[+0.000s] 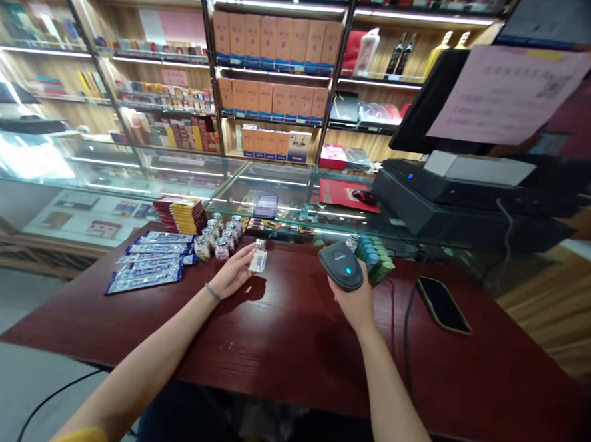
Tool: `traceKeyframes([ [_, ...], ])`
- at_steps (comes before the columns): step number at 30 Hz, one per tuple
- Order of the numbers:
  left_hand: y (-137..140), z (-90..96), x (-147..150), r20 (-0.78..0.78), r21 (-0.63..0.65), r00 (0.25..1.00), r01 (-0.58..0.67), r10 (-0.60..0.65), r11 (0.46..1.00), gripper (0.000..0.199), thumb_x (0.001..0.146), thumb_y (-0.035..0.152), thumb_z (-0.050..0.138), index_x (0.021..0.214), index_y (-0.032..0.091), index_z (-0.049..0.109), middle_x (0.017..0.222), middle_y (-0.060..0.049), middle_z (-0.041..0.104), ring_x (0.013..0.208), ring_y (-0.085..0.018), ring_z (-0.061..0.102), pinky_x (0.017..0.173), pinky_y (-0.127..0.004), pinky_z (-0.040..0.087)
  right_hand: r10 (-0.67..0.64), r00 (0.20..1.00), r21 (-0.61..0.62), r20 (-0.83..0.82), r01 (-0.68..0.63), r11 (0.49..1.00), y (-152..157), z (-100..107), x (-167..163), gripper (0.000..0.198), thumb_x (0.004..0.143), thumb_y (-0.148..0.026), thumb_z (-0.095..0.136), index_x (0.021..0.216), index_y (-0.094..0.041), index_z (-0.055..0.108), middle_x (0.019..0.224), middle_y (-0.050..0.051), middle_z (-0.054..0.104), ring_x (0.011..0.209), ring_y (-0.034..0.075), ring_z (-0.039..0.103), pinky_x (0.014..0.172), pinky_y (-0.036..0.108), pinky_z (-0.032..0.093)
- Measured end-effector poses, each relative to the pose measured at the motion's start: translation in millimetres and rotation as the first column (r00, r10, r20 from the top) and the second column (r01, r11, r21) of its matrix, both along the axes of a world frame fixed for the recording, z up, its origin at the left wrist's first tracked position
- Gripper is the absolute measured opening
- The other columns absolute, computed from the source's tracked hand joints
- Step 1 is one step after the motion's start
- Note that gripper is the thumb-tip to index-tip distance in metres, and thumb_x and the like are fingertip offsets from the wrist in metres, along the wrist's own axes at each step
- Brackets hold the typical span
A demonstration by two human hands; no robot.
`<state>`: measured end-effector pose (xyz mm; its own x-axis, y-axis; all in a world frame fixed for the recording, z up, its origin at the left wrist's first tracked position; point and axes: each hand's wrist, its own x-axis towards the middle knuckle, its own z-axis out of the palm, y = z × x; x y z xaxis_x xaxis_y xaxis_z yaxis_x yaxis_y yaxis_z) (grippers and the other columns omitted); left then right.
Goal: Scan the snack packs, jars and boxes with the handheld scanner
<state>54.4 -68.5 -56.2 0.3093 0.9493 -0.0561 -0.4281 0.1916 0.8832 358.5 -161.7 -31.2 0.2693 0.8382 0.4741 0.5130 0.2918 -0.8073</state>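
My left hand (233,270) grips a small clear jar (258,257) with a silvery cap, lifted a little above the dark red table (288,340). In my right hand (355,305) is a black barcode scanner (341,264) with a blue light on top; its handle is hidden by my fingers. Left of the jar stand several similar small jars (222,248) in rows. Beside them lie several long blue-and-white packets (146,275). Green and blue small packs (376,256) stand in a row just behind the scanner, partly covered by it.
Stacked red and yellow boxes (180,214) stand at the table's far left. A phone (443,305) lies at the right, near a black cable (407,334). Behind the table runs a glass display counter (278,176), with a monitor (427,102) and a mouse (363,196) on it.
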Motion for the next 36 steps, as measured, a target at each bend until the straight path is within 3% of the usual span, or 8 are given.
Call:
traceKeyframes([
  [3,3.3,-7.0,-1.7,0.031,-0.021,0.999,-0.022,0.022,1.000,0.050,0.089,0.032,0.071,0.137,0.024,0.059,0.131,-0.009,0.068,0.106,-0.020,0.069,0.085,-0.032,0.057,0.051,0.993,-0.048,0.106,-0.046,0.998,-5.3,-0.2,-13.9,0.063,0.076,-0.031,0.071,0.134,-0.024,0.046,0.105,0.008,0.076,0.094,0.026,0.075,0.073,0.031,0.056],
  [5,6.3,-10.6,-2.0,0.045,-0.031,0.999,-0.025,0.027,0.999,0.049,0.090,0.032,0.070,0.137,0.024,0.060,0.132,-0.009,0.068,0.107,-0.020,0.068,0.086,-0.033,0.057,0.103,0.963,-0.119,0.249,-0.075,0.990,-9.7,0.8,-22.4,0.068,0.075,-0.026,0.071,0.137,-0.026,0.044,0.103,0.006,0.077,0.090,0.027,0.077,0.067,0.028,0.053],
  [8,10.5,-14.2,-4.2,0.066,-0.062,0.997,-0.030,0.034,0.998,0.047,0.091,0.031,0.069,0.137,0.024,0.060,0.133,-0.009,0.067,0.105,-0.019,0.068,0.083,-0.030,0.056,0.232,0.835,-0.195,0.500,-0.153,0.969,-14.6,2.3,-33.6,0.072,0.073,-0.022,0.070,0.139,-0.025,0.042,0.094,0.003,0.078,0.077,0.027,0.077,0.060,0.027,0.047],
  [11,13.0,-15.3,-7.0,0.106,-0.098,0.993,-0.031,0.041,0.995,0.046,0.091,0.027,0.068,0.137,0.024,0.060,0.130,-0.008,0.068,0.097,-0.016,0.068,0.077,-0.026,0.055,0.308,0.719,-0.207,0.622,-0.229,0.951,-16.5,3.6,-41.6,0.071,0.074,-0.023,0.068,0.139,-0.021,0.041,0.093,0.005,0.078,0.073,0.026,0.076,0.060,0.027,0.045],
  [18,11.3,-11.0,-5.5,0.198,-0.119,0.979,-0.025,0.049,0.993,0.040,0.091,0.019,0.067,0.131,0.018,0.064,0.124,-0.009,0.070,0.109,-0.018,0.067,0.089,-0.028,0.054,0.355,0.608,-0.258,0.710,-0.244,0.935,-20.0,8.6,-43.6,0.032,0.072,-0.023,0.063,0.102,-0.022,0.054,0.075,0.003,0.075,0.069,0.025,0.074,0.057,0.025,0.036],
  [29,12.9,-16.0,-7.2,0.155,-0.097,0.987,-0.016,0.031,0.995,0.048,0.087,0.024,0.073,0.133,0.021,0.062,0.119,-0.008,0.071,0.088,-0.014,0.067,0.073,-0.025,0.055,0.336,0.660,-0.231,0.672,-0.244,0.942,-19.7,8.0,-42.5,0.047,0.071,-0.022,0.062,0.116,-0.022,0.051,0.079,0.002,0.076,0.069,0.025,0.074,0.058,0.025,0.037],
  [34,2.3,-4.2,-3.8,0.041,-0.027,0.998,-0.051,0.052,0.998,0.079,0.080,0.026,0.080,0.148,0.036,0.042,0.112,-0.003,0.067,0.089,-0.015,0.067,0.078,-0.030,0.058,0.294,0.674,-0.193,0.678,-0.223,0.956,-14.4,-0.9,-36.2,0.046,0.072,-0.021,0.063,0.116,-0.022,0.051,0.077,0.002,0.076,0.069,0.026,0.075,0.057,0.025,0.039],
  [36,0.6,3.9,-3.1,-0.032,0.033,0.997,-0.070,0.071,0.997,0.082,0.076,0.027,0.083,0.147,0.036,0.042,0.108,-0.002,0.065,0.089,-0.015,0.067,0.079,-0.032,0.058,0.267,0.680,-0.169,0.683,-0.208,0.963,-12.0,-4.0,-32.6,0.045,0.072,-0.021,0.063,0.115,-0.023,0.051,0.076,0.001,0.076,0.070,0.026,0.076,0.057,0.025,0.041],
])
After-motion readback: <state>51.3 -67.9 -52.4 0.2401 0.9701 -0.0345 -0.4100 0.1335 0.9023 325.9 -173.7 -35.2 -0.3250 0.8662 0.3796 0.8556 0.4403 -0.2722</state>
